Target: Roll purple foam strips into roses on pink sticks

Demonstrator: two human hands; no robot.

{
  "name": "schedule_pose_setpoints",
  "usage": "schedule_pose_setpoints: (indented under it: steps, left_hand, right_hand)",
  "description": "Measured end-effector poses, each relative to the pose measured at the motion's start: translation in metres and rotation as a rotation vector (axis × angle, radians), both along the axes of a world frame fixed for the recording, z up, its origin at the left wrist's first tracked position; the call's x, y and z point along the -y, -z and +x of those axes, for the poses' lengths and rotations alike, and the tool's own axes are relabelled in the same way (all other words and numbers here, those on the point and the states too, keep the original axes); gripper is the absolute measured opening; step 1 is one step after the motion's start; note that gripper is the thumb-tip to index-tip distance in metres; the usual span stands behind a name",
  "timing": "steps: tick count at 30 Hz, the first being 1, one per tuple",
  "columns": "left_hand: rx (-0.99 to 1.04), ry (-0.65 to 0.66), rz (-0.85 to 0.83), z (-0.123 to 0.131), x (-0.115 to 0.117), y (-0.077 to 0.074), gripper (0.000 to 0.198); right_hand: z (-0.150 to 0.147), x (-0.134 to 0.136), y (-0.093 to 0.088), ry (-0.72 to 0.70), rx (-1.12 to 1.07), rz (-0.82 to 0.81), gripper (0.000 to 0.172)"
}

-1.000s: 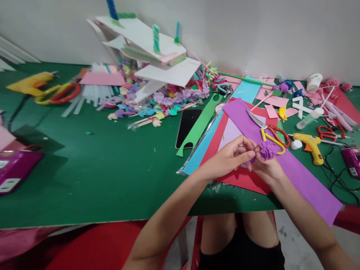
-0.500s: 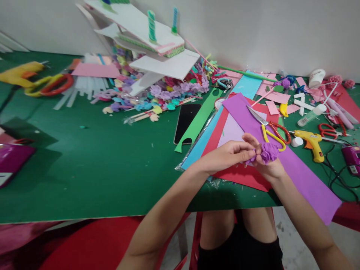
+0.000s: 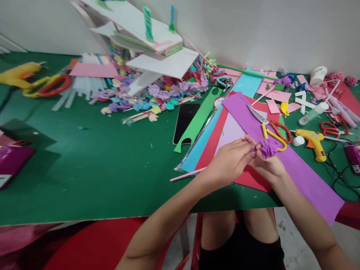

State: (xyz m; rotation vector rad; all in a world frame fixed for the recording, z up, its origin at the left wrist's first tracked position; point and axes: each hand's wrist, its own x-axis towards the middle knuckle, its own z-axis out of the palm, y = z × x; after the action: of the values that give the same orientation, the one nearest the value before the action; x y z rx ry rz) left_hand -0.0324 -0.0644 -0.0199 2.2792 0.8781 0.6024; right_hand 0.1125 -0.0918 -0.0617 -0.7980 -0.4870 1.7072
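A crumpled purple paper flower [image 3: 269, 147] sits at the fingers of my right hand [image 3: 268, 165], which cradles it from below with fingers bent around its base. My left hand [image 3: 232, 157] is closed on the twisted purple part just left of the bloom. From under my left wrist a thin pink stick [image 3: 187, 175] runs out to the left; its join to the flower is hidden by my hand. Beneath both hands lie coloured sheets, among them a long purple sheet [image 3: 309, 183] and a red sheet [image 3: 253, 180]. Scissors [image 3: 277, 131] with red and yellow handles rest just beyond the flower.
To the right lie a yellow glue gun [image 3: 313, 140] with a cable, a glue bottle [image 3: 313, 113] and a white cap [image 3: 298, 141]. A phone [image 3: 184, 120] is partly under a green strip [image 3: 199, 120]. Further back, a white board structure [image 3: 160, 63] stands over piled colourful craft flowers [image 3: 163, 90].
My left hand has turned and shifted slightly, and the pink stick now shows to the left of the wrist. The purple flower has moved a little upward in my fingers.
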Motion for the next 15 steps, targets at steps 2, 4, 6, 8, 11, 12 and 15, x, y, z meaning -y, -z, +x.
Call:
schedule_pose_setpoints:
  steps: [2,4,6,8,11,12,15]
  left_hand:
    - [-0.03,-0.044,0.108,0.001,0.001,0.004,0.029]
    - [-0.048,-0.089,0.192,0.003,0.002,0.008,0.029]
    - [-0.052,-0.126,0.258,0.005,0.004,0.012,0.029]
    - [-0.041,-0.167,0.305,0.007,0.006,0.015,0.028]
    - [-0.023,-0.212,0.299,0.009,0.009,0.016,0.029]
    - [-0.027,-0.212,0.273,0.009,0.009,0.015,0.029]
    - [-0.064,-0.163,0.125,0.006,0.008,0.008,0.028]
  right_hand:
    - [-0.002,0.0,-0.001,0.009,-0.008,-0.014,0.031]
    - [-0.004,0.001,-0.002,0.0,-0.011,-0.021,0.032]
    - [-0.006,0.002,-0.001,-0.009,-0.003,-0.013,0.032]
    - [-0.008,0.003,-0.001,0.001,0.023,0.006,0.034]
    - [-0.009,0.005,-0.003,0.015,0.059,0.047,0.037]
    - [-0.009,0.005,-0.003,0.008,0.06,0.056,0.037]
    - [-0.009,0.006,-0.005,0.006,0.032,0.06,0.034]
